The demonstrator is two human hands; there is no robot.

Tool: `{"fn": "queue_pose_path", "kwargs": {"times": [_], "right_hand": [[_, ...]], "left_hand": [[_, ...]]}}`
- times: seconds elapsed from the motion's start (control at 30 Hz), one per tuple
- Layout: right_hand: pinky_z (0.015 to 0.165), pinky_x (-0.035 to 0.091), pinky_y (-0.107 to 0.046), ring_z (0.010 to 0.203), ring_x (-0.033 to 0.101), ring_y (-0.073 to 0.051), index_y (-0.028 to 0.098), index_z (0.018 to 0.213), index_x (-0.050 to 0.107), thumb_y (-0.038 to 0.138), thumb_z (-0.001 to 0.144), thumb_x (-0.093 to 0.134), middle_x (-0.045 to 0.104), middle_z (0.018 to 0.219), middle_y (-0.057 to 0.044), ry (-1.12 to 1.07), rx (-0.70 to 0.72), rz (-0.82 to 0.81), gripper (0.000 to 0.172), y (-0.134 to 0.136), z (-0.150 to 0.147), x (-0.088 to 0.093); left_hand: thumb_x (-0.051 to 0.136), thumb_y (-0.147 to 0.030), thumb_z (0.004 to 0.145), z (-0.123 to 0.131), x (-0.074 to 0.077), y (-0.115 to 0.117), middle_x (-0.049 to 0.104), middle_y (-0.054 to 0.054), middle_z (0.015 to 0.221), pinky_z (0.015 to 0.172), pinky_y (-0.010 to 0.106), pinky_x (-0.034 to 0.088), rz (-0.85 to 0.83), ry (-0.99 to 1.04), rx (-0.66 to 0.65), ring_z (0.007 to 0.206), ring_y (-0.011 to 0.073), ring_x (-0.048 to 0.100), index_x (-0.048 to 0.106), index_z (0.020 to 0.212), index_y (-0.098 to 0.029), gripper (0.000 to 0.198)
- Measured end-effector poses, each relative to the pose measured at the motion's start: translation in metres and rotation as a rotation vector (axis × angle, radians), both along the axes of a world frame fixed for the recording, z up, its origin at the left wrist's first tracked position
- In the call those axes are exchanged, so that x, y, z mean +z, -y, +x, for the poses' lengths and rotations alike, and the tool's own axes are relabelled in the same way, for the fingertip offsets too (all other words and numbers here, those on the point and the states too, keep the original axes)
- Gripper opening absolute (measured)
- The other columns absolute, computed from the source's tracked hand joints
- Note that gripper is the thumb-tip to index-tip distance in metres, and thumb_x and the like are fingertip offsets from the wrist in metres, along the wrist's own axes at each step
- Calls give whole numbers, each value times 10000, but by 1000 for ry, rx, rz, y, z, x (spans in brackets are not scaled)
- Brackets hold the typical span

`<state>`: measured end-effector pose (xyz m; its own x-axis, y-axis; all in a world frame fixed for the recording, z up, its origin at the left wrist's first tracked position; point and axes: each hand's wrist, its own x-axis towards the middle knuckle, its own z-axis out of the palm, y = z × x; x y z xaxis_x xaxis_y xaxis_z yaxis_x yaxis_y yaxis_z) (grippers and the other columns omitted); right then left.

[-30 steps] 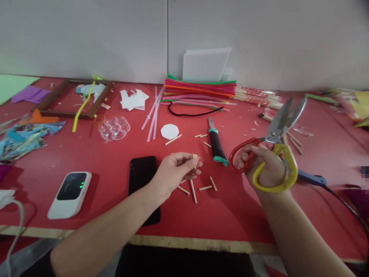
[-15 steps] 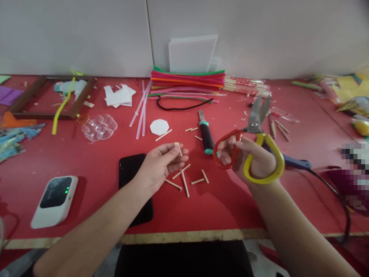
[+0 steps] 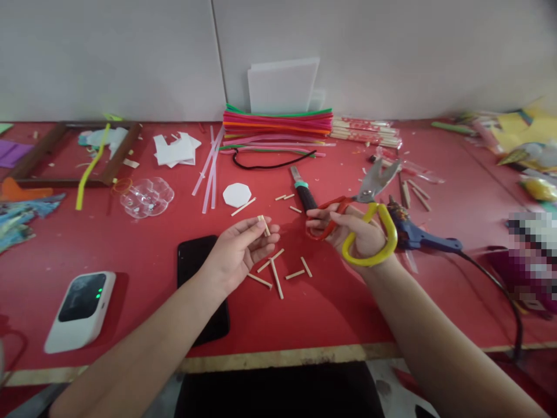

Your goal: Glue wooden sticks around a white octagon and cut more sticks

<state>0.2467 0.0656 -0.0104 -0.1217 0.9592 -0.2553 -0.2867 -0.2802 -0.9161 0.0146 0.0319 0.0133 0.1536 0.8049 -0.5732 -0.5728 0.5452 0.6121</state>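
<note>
Between the thumb and fingers of my left hand are short wooden sticks, held side by side; how many I cannot tell. My right hand has its fingers through the red and yellow handles of a pair of scissors, whose blades stand apart and point away from me. Several cut wooden stick pieces lie on the red table below and between my hands. A white octagonal piece lies beyond my left hand, with a thin stick beside it. A black-handled cutter lies just beyond my right fingers.
A black phone lies under my left forearm, with a white device farther left. A blue glue gun with a cord is right of my right hand. Pipe cleaners, a brown frame and wrapped sticks line the back.
My right hand has moved left with the scissors, which are lower and tilted more to the right; the glue gun shows more. My left hand keeps its hold, and the view has shifted slightly.
</note>
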Motion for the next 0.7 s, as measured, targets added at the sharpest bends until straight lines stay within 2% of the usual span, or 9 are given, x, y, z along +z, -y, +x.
{"fn": "queue_pose_path", "kwargs": {"times": [0.1,0.23,0.33,0.43,0.5,0.6,0.7], "right_hand": [[874,582,-432,798,749,-217,251,761,601,315,662,796,783,899,-17,-20,-116,43,227,-4,4,1],[873,577,-418,794,737,-218,253,746,610,302,674,758,770,852,-15,-43,-145,50,172,-2,3,8],[791,586,-421,735,718,-223,252,769,591,314,684,727,746,804,-18,11,-157,89,171,-1,0,8],[676,567,-381,649,680,-202,249,767,557,321,668,724,695,725,2,88,-177,150,207,1,-2,6],[663,557,-366,627,666,-187,252,777,544,305,666,721,669,702,19,124,-196,175,215,2,-3,6],[687,556,-370,633,664,-182,254,785,547,279,684,700,658,702,23,121,-205,167,184,3,-4,8],[655,550,-363,613,655,-181,254,763,552,269,671,690,646,664,26,68,-209,140,166,4,-5,9]], "left_hand": [[641,-102,935,0,0,0,780,28,817,648,175,601,-14,20,2,677,89,727,715,879,-144,102],[657,-109,924,-1,-2,-1,774,21,814,666,180,598,25,-2,-1,696,91,728,720,881,-148,86],[727,-144,874,-2,-5,-2,770,16,838,697,200,599,106,-71,-13,717,96,728,722,891,-154,20],[791,-214,818,-4,-6,-3,774,26,898,715,240,597,181,-161,-58,748,116,729,729,907,-166,118],[804,-253,801,-4,-5,-2,781,41,943,724,259,583,243,-278,-104,788,136,724,745,905,-179,140],[806,-265,793,-1,1,1,790,65,969,776,277,545,433,-617,-213,871,174,709,778,885,-194,119],[766,-288,838,5,4,9,789,73,960,771,299,514,619,-871,-365,842,198,691,793,912,-211,110]]}}
